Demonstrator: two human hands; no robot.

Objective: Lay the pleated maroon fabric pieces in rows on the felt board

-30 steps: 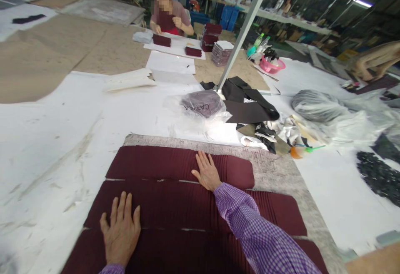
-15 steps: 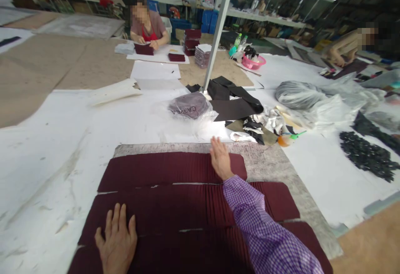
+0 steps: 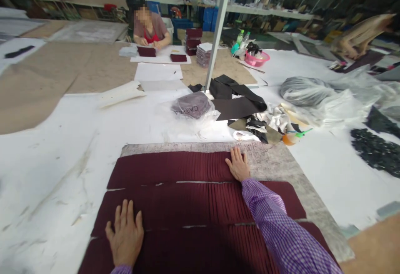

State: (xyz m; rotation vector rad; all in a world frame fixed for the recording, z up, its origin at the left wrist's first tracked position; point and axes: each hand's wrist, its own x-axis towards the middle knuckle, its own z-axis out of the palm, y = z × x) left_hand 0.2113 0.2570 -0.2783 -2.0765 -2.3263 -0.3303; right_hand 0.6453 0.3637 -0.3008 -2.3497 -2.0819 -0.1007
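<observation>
Three rows of dark maroon pieces (image 3: pixel 150 203), overlapping in narrow folds toward the right, lie on a grey marked board (image 3: pixel 268 161). My left hand (image 3: pixel 126 236) rests flat with fingers spread on the left part of the middle and near rows. At the right end of the far row, my right hand (image 3: pixel 239 164) lies with its fingers apart, its fingertips near the row's far edge. Neither hand grips anything. The checked right sleeve covers parts of the middle and near rows.
Beyond the board are a plastic-wrapped bundle (image 3: pixel 193 105), dark strips (image 3: pixel 239 103), scraps and an orange item (image 3: pixel 290 139). A metal post (image 3: pixel 218 34) rises there. Across the table a person handles maroon pieces (image 3: pixel 146 51); another person bends at the right.
My right hand has moved right along the far row to its end. My left hand still rests on the pieces. The whole view has shifted slightly.
</observation>
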